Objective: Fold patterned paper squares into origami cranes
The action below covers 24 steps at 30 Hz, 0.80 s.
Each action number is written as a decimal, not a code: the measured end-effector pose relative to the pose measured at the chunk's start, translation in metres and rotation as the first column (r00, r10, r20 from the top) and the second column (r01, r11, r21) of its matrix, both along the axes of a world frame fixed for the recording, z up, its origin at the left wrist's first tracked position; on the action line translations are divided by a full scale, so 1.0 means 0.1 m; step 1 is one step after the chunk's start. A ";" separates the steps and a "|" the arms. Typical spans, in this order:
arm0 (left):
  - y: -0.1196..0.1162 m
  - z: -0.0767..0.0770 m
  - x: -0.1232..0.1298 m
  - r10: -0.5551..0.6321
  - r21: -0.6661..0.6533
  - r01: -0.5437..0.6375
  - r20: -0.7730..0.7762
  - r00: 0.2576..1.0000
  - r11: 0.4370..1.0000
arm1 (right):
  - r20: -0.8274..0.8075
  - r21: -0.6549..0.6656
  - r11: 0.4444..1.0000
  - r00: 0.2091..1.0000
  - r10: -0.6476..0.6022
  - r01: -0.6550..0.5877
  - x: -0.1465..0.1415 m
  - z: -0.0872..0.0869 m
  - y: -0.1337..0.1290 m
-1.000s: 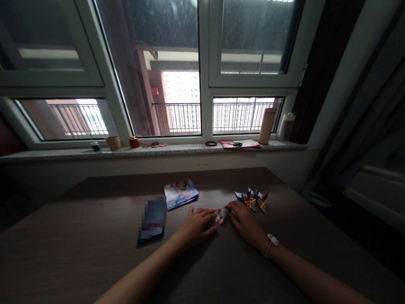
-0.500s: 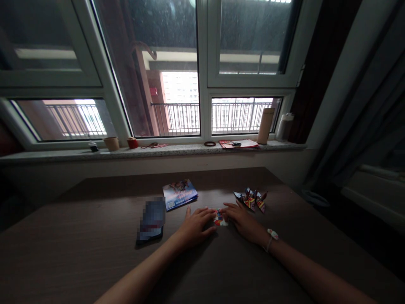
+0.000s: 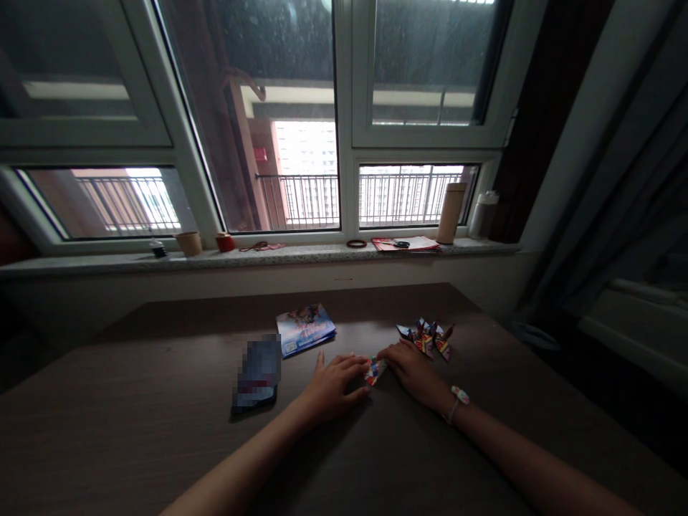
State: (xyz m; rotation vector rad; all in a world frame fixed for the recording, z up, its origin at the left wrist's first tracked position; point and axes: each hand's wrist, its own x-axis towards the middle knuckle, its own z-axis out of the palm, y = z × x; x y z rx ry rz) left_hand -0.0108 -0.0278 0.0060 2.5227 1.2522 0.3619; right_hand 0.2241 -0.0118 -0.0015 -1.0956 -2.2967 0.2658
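A small folded piece of colourful paper (image 3: 373, 371) lies on the brown table between my two hands. My left hand (image 3: 336, 383) rests palm down, its fingertips on the paper's left edge and its thumb near the lower corner. My right hand (image 3: 413, 369), with a bracelet (image 3: 459, 398) at the wrist, holds the paper's upper right edge with bent fingers. The right fingertips hide part of that edge. Just beyond the right hand stand several folded paper figures (image 3: 430, 338), patterned and pointed.
A booklet (image 3: 306, 330) lies beyond my left hand, with a blurred-out phone (image 3: 258, 374) left of it. The windowsill (image 3: 317, 254) carries a paper cup (image 3: 189, 244), a red spool (image 3: 226, 242), scissors (image 3: 400, 244) on red papers, a tan flask (image 3: 451, 213) and a clear bottle (image 3: 484, 215).
The paper has turned from a wider shape to a narrower, pointed one, its lower right part folded up. My right fingers have shifted slightly; my left hand stays nearly still.
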 end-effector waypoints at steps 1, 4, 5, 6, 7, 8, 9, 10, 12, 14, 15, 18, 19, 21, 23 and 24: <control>-0.01 0.00 0.01 -0.005 0.000 0.005 0.003 1.000 1.000 | -0.002 0.000 1.000 1.000 -0.021 0.021 -0.01 0.00 -0.01; -0.03 0.00 0.02 -0.015 0.000 0.015 0.017 1.000 1.000 | -0.011 -0.011 0.994 0.994 -0.109 0.109 -0.04 -0.01 -0.03; -0.03 0.00 0.02 -0.017 -0.002 0.017 0.023 1.000 1.000 | -0.012 -0.014 0.990 0.990 -0.138 0.138 -0.05 -0.01 -0.04; -0.03 0.00 0.02 -0.020 -0.005 0.020 0.029 0.999 1.000 | -0.011 -0.015 0.987 0.987 -0.163 0.163 -0.06 -0.01 -0.05; -0.03 0.01 0.02 -0.022 -0.008 0.023 0.035 0.999 1.000 | -0.007 -0.015 0.983 0.983 -0.183 0.183 -0.08 -0.01 -0.05; -0.03 0.02 0.03 -0.022 -0.010 0.023 0.042 0.999 1.000 | -0.003 -0.012 0.980 0.980 -0.200 0.199 -0.09 -0.01 -0.06; -0.03 0.02 0.03 -0.022 -0.010 0.022 0.047 0.999 1.000 | 0.002 -0.008 0.978 0.978 -0.210 0.210 -0.11 -0.01 -0.06; -0.03 0.03 0.03 -0.021 -0.011 0.021 0.051 0.998 1.000 | 0.008 -0.001 0.977 0.976 -0.215 0.215 -0.12 -0.01 -0.06; -0.04 0.03 0.03 -0.021 -0.009 0.022 0.055 0.998 1.000 | 0.022 0.025 0.978 0.978 -0.209 0.209 -0.13 -0.02 -0.05; -0.04 0.03 0.03 -0.025 -0.008 0.026 0.058 0.998 1.000 | 0.039 0.052 0.981 0.981 -0.190 0.188 -0.13 -0.02 -0.04; -0.04 0.03 0.02 -0.028 -0.008 0.028 0.061 0.998 1.000 | 0.047 0.063 0.982 0.982 -0.182 0.179 -0.13 -0.02 -0.04; -0.03 0.02 0.02 -0.032 -0.013 0.033 0.064 0.997 0.999 | 0.049 0.078 0.984 0.985 -0.163 0.159 -0.11 -0.02 -0.06; -0.03 0.02 0.01 -0.029 -0.014 0.030 0.065 0.997 0.999 | 0.040 0.078 0.985 0.986 -0.160 0.156 -0.11 -0.02 -0.07; -0.03 0.01 0.01 -0.024 -0.013 0.025 0.067 0.997 1.000 | 0.014 0.076 0.985 0.988 -0.154 0.152 -0.10 -0.01 -0.09; -0.03 0.01 0.01 -0.022 -0.012 0.023 0.066 0.998 1.000 | -0.008 0.078 0.986 0.989 -0.145 0.145 -0.08 -0.01 -0.11; -0.03 0.01 0.01 -0.023 -0.013 0.024 0.062 0.998 1.000 | -0.014 0.082 0.987 0.990 -0.141 0.142 -0.08 -0.01 -0.12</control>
